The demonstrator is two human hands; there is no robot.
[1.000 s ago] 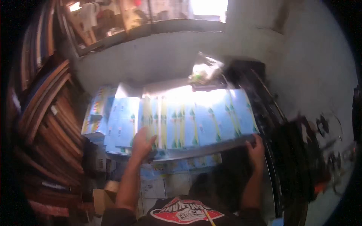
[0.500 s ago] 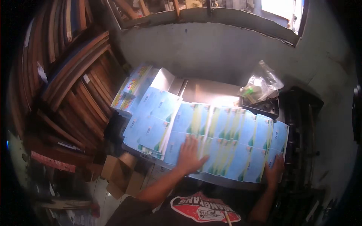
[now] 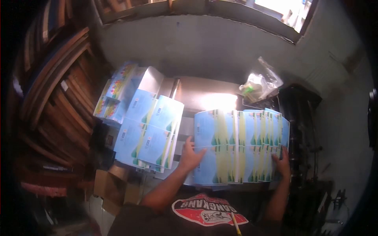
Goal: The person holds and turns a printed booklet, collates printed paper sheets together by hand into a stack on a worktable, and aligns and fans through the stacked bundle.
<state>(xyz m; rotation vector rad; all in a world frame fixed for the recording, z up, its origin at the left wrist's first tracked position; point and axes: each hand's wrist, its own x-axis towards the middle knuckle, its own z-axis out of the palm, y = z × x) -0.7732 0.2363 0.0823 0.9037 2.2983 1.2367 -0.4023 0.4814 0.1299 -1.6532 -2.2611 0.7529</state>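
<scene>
Overlapping blue, yellow and green printed sheets (image 3: 228,147) lie in a wide row on the table. At the left edge of this row is my left hand (image 3: 191,154), its thumb apart and lying on the sheets. My right hand (image 3: 282,162) is at the right edge, thumb on top and fingers spread along the side. Between them the sheets sit closely overlapped. Left of my left hand, across a gap, rests another stack of the same sheets (image 3: 147,131).
Printed bundles (image 3: 114,94) stand at the back left. A clear plastic bag (image 3: 260,84) sits in a dark tray at the back right. Wooden frames (image 3: 59,86) lean at the left. Dark machinery (image 3: 305,118) borders the right; a cardboard box (image 3: 108,188) is below.
The row of sheets has become narrower and more tightly overlapped. A gap now separates it from the left stack. My left hand has moved from on top of the sheets to their left edge.
</scene>
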